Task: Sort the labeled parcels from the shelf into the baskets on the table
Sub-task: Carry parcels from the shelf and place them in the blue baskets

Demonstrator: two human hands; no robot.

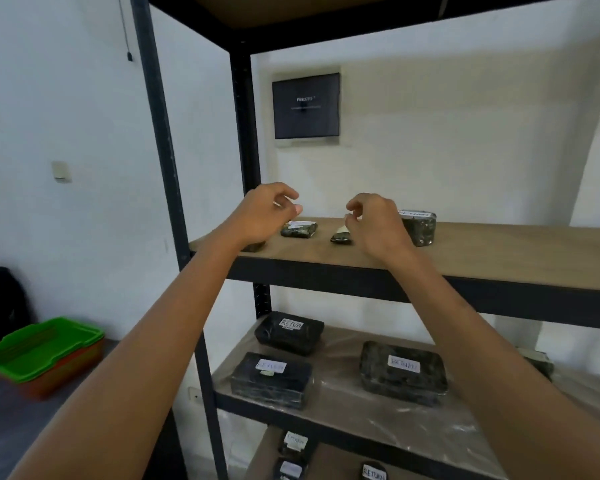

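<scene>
Both my arms reach up to the upper wooden shelf (482, 254). My left hand (265, 214) hovers with loosely curled fingers just above and left of a small black parcel with a white label (298, 229), holding nothing. My right hand (378, 223) hovers, fingers curled, over a smaller dark parcel (342, 236); whether it touches it I cannot tell. A larger black parcel marked RETURN (420, 226) stands right behind that hand. Another dark parcel (255, 245) peeks out under my left wrist.
The lower shelf (482, 417) holds three black RETURN parcels (290, 332) (271, 379) (402, 372). More labelled parcels (293, 445) lie on the shelf below. Stacked green and orange baskets (42, 351) sit low at the left. Black shelf posts (163, 150) stand left of my hands.
</scene>
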